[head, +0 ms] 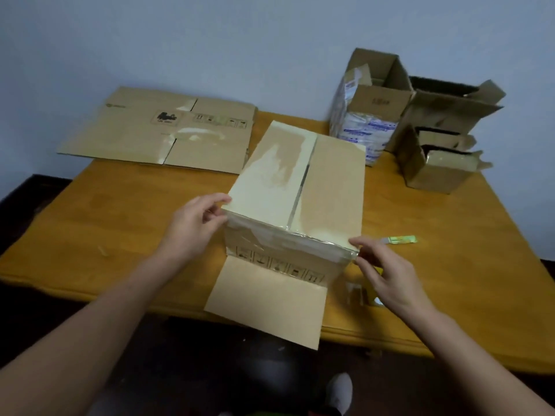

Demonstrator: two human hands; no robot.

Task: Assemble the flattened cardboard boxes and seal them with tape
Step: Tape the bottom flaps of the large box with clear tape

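An assembled cardboard box (327,187) stands in the middle of the wooden table (120,223), its top flaps folded shut with old tape along the seam. One loose flap (267,307) lies flat toward me and hangs over the table edge. My left hand (192,226) pinches the box's near left top corner. My right hand (387,274) touches the near right corner with its fingertips. A tape roll (365,292) lies partly hidden behind my right hand. A flattened cardboard box (159,130) lies at the back left.
Three open assembled boxes (420,121) stand at the back right, one covered with printed tape. A small greenish cutter (401,240) lies on the table to the right of the box. The dark floor and a shoe (341,391) show below the table edge.
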